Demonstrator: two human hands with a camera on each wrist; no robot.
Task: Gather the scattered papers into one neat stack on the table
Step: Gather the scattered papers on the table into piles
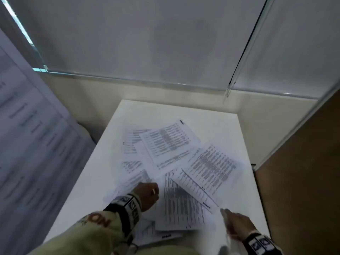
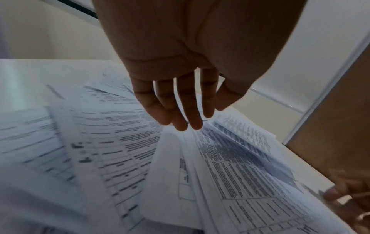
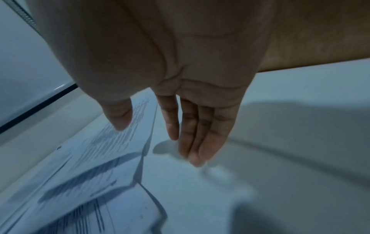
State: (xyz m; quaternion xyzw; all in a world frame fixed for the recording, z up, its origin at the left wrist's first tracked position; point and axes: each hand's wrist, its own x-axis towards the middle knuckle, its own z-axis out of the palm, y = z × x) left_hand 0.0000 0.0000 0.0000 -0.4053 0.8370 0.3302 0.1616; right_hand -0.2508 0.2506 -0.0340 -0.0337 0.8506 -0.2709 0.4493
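Several printed papers lie scattered and overlapping on the white table (image 1: 220, 122): one sheet (image 1: 169, 144) at the far middle, one (image 1: 211, 168) to the right, one (image 1: 180, 205) near me. My left hand (image 1: 147, 192) hovers over the near-left sheets, fingers (image 2: 192, 110) straight and spread, holding nothing. My right hand (image 1: 231, 218) is blurred at the pile's near-right edge. Its fingers (image 3: 192, 139) are straight over bare table, just right of a paper's edge (image 3: 148, 142), and its thumb is over that sheet. It also holds nothing.
A brown partition (image 1: 303, 172) stands along the table's right side. A cream wall and a grey blind (image 1: 147, 43) are behind the table. A pale blurred panel with dark marks (image 1: 27, 144) fills the left. Bare tabletop shows along the table's edges.
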